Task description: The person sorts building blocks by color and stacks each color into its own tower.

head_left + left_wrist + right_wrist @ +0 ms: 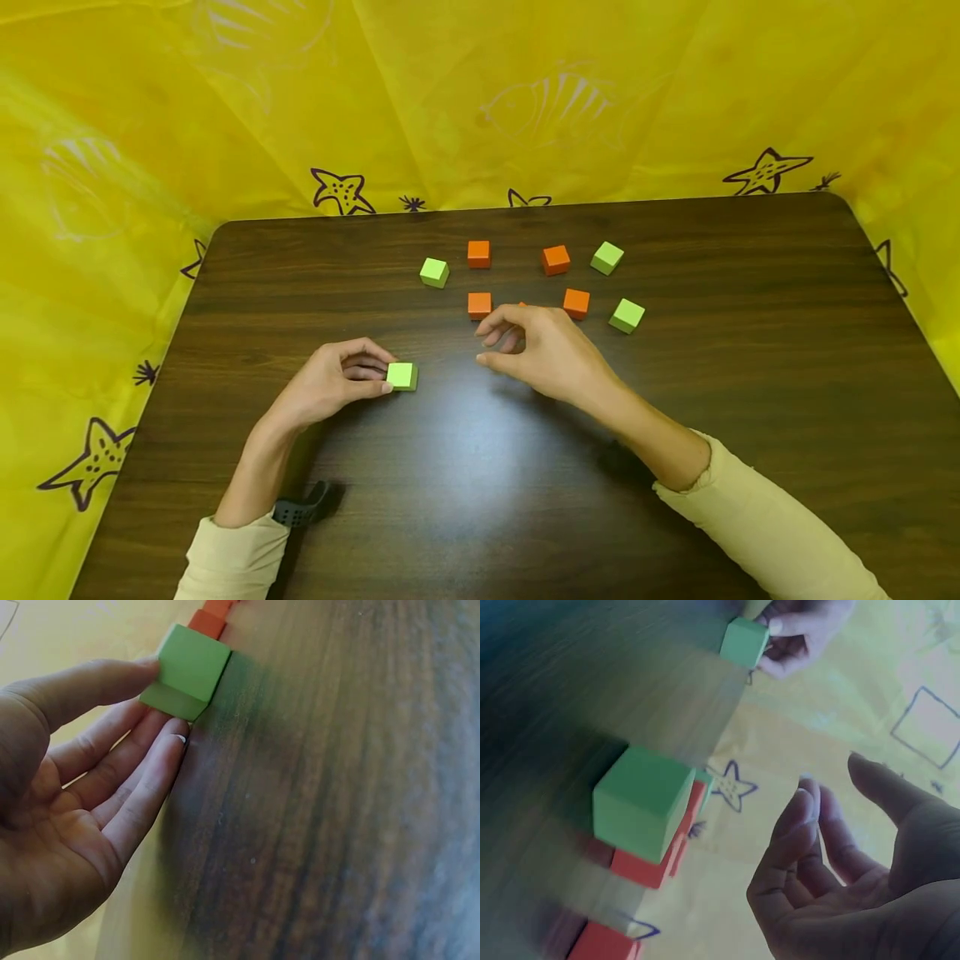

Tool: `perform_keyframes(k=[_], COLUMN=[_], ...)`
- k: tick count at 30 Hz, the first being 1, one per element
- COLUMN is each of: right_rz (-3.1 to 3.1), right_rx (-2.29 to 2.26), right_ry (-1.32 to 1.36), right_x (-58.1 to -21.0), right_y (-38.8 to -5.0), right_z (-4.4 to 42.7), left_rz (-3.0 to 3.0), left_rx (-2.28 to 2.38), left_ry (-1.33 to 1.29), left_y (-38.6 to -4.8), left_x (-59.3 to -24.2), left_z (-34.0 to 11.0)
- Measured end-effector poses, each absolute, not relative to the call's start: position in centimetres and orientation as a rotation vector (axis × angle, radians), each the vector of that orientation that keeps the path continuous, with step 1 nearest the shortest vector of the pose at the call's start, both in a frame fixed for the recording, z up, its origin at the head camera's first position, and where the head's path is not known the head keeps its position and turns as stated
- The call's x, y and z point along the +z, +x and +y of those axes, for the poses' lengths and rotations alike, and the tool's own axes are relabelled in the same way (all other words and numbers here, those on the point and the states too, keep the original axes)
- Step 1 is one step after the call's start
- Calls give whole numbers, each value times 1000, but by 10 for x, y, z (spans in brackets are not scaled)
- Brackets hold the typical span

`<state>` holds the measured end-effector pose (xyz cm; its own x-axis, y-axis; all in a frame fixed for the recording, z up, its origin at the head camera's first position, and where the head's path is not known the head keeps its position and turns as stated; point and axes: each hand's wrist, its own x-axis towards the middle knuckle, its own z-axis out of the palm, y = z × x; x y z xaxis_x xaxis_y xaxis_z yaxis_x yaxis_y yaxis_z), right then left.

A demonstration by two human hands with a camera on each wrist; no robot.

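My left hand (pixel 322 383) pinches a green cube (pixel 402 377) between thumb and fingers at the left-centre of the dark table. In the left wrist view the thumb lies against one side of that cube (pixel 193 664), with fingertips at the opposite side. My right hand (pixel 551 354) hovers over the table, fingers loosely bent, thumb apart, nothing between them. Just beyond it are orange cubes: one at its left (pixel 479 306), another at its right (pixel 576 303), and one mostly hidden behind the knuckles (pixel 522 305). The right wrist view shows a green cube (pixel 641 802) near this hand.
Farther back stand two orange cubes (pixel 479 254) and a green cube (pixel 434 272). Two more green cubes sit at the right, one farther (pixel 607 257) and one nearer (pixel 627 316). Yellow cloth (pixel 465 100) with sea drawings surrounds the table (pixel 750 375). A dark strap (pixel 303 506) is beside the left wrist.
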<state>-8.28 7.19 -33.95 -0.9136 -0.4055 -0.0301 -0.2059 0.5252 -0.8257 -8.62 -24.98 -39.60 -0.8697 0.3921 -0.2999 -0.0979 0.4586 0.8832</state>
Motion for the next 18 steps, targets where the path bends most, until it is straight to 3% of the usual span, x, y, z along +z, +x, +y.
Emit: perform_keyframes(k=[18], right_rz=[2575], right_rx=[-1368], right_ry=[-575], right_x=[-346], right_y=[-83], right_z=[101], left_rz=[2232], left_rx=[1413], left_ry=[251], left_y=[-87], left_x=[-397], left_z=[-250])
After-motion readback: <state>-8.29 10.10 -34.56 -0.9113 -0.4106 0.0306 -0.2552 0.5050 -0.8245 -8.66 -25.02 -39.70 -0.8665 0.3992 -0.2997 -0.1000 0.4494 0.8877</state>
